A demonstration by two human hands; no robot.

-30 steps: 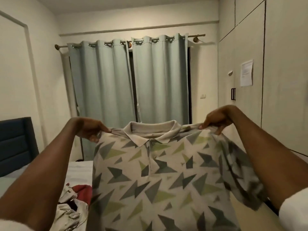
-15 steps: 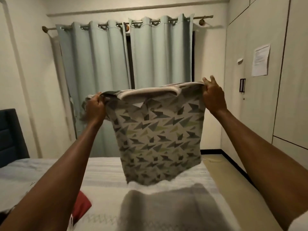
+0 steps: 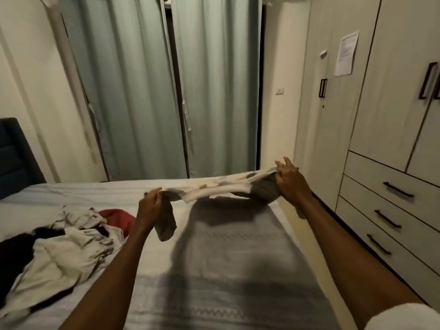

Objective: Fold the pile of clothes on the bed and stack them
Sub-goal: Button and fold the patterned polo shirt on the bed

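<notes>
Patterned cream fabric stretches between your two hands: the polo shirt (image 3: 214, 186) hangs almost flat and edge-on above the bed (image 3: 83, 194), blurred, so you can make out only faint grey-green shapes on it. Your left hand (image 3: 151, 204) has its fingers curled round the shirt's left end, and a short sleeve dangles down from that grip. Your right hand (image 3: 289, 179) pinches the other end near the bed's right edge, with a couple of fingers lifted straight above the cloth while the rest clamp a bunched grey fold beneath. The shirt is off the covers, casting a dark shadow on the grey blanket (image 3: 238, 270) that lies across the near part of the bed, a zigzag line woven across it. To the left of your left forearm sits the pile of clothes (image 3: 64, 248), still crumpled: pale striped garments, something black at the near left, and a red piece (image 3: 117, 217) at the far side of the heap, just beside your left wrist. Beyond the bed hang pale green curtains (image 3: 154, 86), closed but for a dark gap. A dark headboard (image 3: 14, 153) shows at the far left. Along the right stands a pale wardrobe (image 3: 392, 103) with black handles and drawers, and a sheet of paper (image 3: 346, 53) stuck to one door.
</notes>
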